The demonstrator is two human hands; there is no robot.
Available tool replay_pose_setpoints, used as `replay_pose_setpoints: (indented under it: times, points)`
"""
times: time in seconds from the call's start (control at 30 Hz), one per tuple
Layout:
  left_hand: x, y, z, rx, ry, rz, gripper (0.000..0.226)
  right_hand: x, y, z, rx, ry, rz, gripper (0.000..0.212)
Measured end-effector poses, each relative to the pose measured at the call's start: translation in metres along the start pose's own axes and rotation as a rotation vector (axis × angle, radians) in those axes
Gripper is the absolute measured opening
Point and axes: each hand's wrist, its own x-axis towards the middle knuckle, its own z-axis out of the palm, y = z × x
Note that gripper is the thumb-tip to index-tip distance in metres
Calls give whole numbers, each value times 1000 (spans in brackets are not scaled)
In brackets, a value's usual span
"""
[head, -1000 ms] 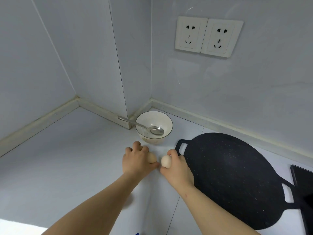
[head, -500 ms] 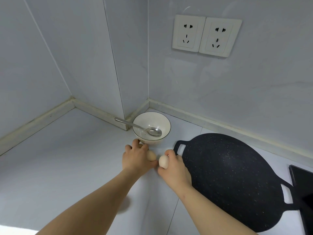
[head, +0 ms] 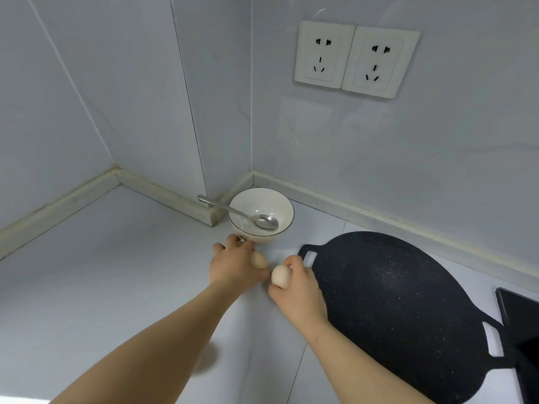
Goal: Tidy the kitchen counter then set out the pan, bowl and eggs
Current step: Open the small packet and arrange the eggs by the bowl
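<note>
A white bowl [head: 280, 205] with a dark rim stands in the counter's corner, a metal spoon [head: 264, 221] lying in it with the handle over the left rim. Just in front of the bowl, my left hand [head: 233, 265] holds a pale egg [head: 258, 260] low over the counter. Beside it, my right hand [head: 300, 287] grips a second egg [head: 280, 275], close to the left handle of the flat black speckled pan [head: 408, 310]. The two eggs are a short gap apart.
Two white wall sockets [head: 355, 59] sit high on the tiled wall. A black appliance edge [head: 522, 316] shows at the far right, touching the pan's right handle. The pale counter [head: 102, 272] stretches to the left, bordered by a raised backsplash strip.
Both hands with their eggs have stayed near the bowl; the left hand has edged slightly toward the bowl's base. The view has shifted a little.
</note>
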Motion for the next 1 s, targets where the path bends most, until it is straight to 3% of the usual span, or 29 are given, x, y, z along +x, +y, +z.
replay_pose_setpoints:
  times: [0.1, 0.2, 0.27, 0.33, 0.67, 0.77, 0.9, 1.0]
  points:
    - [-5, -5, -5, -182, -1, -54, 46, 2, 1, 0, 296, 37, 33, 33]
    - [-14, -8, -18, -684, 37, -150, 46, 5, -9, -5, 745, 40, 134, 34]
    - [-22, -5, -31, -971, 13, -122, 43, 11, -16, -6, 826, 28, 105, 29]
    - [-25, -2, -41, -1061, -45, -76, 38, 15, -24, -8, 794, -31, 34, 24]
    - [0, 5, -49, -1171, -109, -99, 25, 44, -40, -13, 723, -27, -5, 20]
    - [13, 8, -50, -1137, -122, -111, 19, 54, -42, -19, 695, -3, 13, 23]
    - [12, 5, -52, -1109, -110, -119, 32, 47, -38, -24, 674, 23, 28, 27]
    - [-1, -7, -42, -920, -45, -80, 34, 29, -26, -18, 604, 61, 69, 27]
